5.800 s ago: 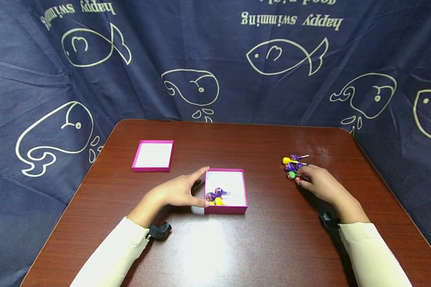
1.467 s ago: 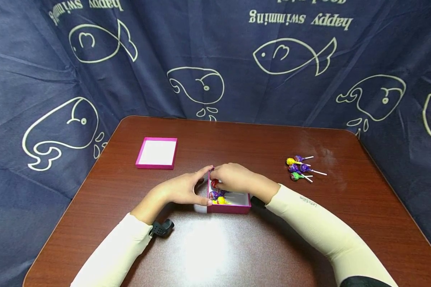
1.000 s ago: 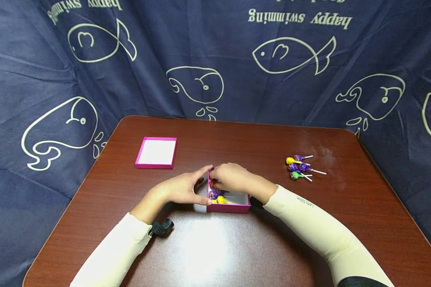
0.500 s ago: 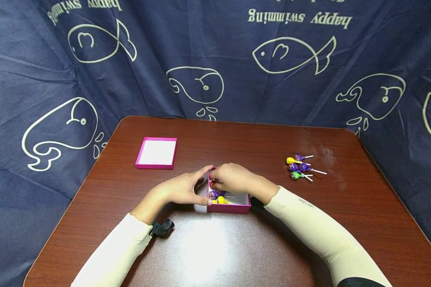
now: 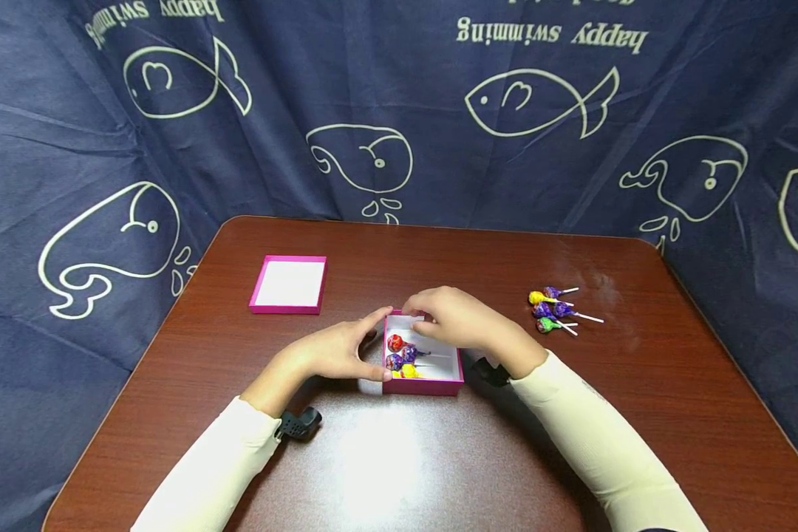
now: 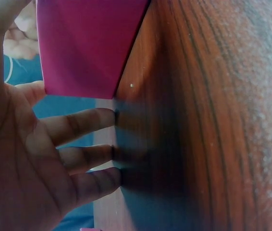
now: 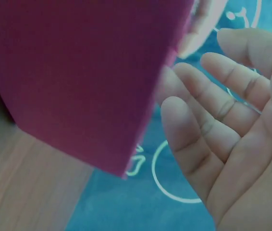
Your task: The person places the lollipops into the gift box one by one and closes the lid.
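Observation:
A shallow pink box [image 5: 432, 386] with a white inside stands at mid-table. In its left part lie a red lollipop [image 5: 395, 343], purple lollipops [image 5: 408, 352] and yellow lollipops [image 5: 409, 371], sticks pointing right. My left hand [image 5: 335, 353] holds the box by its left side, thumb at the near corner and index finger at the far one; in the left wrist view the other fingers [image 6: 85, 156] reach down beside it. Over the box's far right part hovers my right hand [image 5: 462, 318], fingers loosely bent, nothing between them. The right wrist view shows these fingers [image 7: 179, 120] beside the pink wall.
Several lollipops [image 5: 552, 310], purple, yellow and green, lie in a cluster on the right of the brown table [image 5: 492, 443]. A pink lid [image 5: 286, 309], white inside up, lies at the back left. Behind the table hangs a dark blue cloth [image 5: 432, 81].
My right hand has carried a red lollipop from the right cluster into the box, let it go, and drawn back up and right. The left hand stays at the box.

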`<state>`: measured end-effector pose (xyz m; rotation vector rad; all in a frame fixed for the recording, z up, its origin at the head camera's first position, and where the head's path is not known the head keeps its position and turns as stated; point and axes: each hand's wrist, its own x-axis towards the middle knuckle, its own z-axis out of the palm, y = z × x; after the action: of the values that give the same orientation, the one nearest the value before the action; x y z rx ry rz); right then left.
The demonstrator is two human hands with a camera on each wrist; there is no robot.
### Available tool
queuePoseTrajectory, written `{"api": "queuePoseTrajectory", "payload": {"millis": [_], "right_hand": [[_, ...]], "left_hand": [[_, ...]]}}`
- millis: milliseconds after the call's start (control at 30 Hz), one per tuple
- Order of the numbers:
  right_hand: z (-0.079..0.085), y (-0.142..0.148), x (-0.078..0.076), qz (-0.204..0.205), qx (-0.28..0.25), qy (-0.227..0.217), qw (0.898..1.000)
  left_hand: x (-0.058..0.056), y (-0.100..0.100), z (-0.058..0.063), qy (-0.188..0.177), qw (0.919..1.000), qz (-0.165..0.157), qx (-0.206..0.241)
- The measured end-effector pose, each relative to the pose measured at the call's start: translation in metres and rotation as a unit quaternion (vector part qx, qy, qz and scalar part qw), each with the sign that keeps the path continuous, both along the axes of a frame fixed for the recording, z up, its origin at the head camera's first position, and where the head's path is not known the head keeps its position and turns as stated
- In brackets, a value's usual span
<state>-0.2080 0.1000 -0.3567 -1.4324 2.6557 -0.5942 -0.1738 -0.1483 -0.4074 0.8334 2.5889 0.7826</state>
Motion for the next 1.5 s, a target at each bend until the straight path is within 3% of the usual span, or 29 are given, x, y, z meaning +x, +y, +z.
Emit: {"api": "queuePoseTrajectory", "payload": {"millis": [300,667,1167,1367,1500], "right_hand": [[0.011,0.034,0.0,-0.056,-0.048,0.003,0.997],[0.001,0.085,-0.012,-0.137,-0.076,-0.016,0.988],[-0.015,0.151,-0.018,-0.216,-0.044,-0.023,0.975],[-0.022,0.172,-0.016,-0.245,-0.03,-0.001,0.969],[-0.026,0.182,-0.014,-0.243,-0.019,0.021,0.97]], "left_hand": [[0.0,0.002,0.001,-0.005,0.9999,0.008,-0.006],[0.002,0.002,0.001,-0.001,1.0,0.001,0.001],[0.002,0.001,0.001,0.0,1.0,0.005,0.003],[0.002,0.001,0.001,-0.002,1.0,0.006,0.007],[0.002,0.002,0.0,-0.001,1.0,0.008,0.004]]}}
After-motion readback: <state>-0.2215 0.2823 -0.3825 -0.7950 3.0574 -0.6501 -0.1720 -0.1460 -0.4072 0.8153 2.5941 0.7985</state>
